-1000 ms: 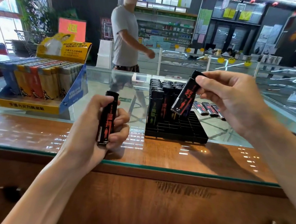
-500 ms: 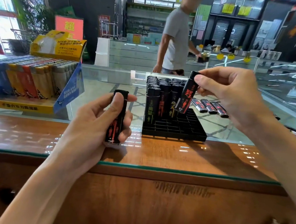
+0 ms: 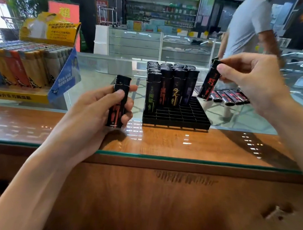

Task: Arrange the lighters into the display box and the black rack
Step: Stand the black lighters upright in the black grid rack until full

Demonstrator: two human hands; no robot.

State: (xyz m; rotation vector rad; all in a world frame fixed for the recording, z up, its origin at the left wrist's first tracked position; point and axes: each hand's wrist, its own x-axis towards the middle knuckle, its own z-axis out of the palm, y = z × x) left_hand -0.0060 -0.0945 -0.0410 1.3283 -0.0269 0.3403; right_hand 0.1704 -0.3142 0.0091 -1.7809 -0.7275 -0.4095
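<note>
My left hand (image 3: 98, 113) grips a black lighter (image 3: 118, 100) upright, left of the black rack (image 3: 184, 118). The rack stands on the glass counter with several black lighters (image 3: 168, 84) upright in its back rows; its front slots are bare. My right hand (image 3: 251, 82) pinches another black lighter with red print (image 3: 209, 81) by its top, tilted, above the rack's right edge. Several loose black lighters (image 3: 231, 98) lie on the glass to the right of the rack. A yellow and blue display box (image 3: 14, 94) at the left holds several coloured lighters (image 3: 21, 63).
A wooden strip (image 3: 181, 142) under glass runs along the counter's near side, with wooden drawers (image 3: 138, 197) below. A person in a grey shirt (image 3: 249, 31) walks behind the counter at the right. Glass showcases (image 3: 154, 44) and shelves fill the background.
My right hand has carried its lighter from over the rack's filled rows to the rack's right edge. My left hand stays beside the rack, its lighter turned a little. The person behind walked right.
</note>
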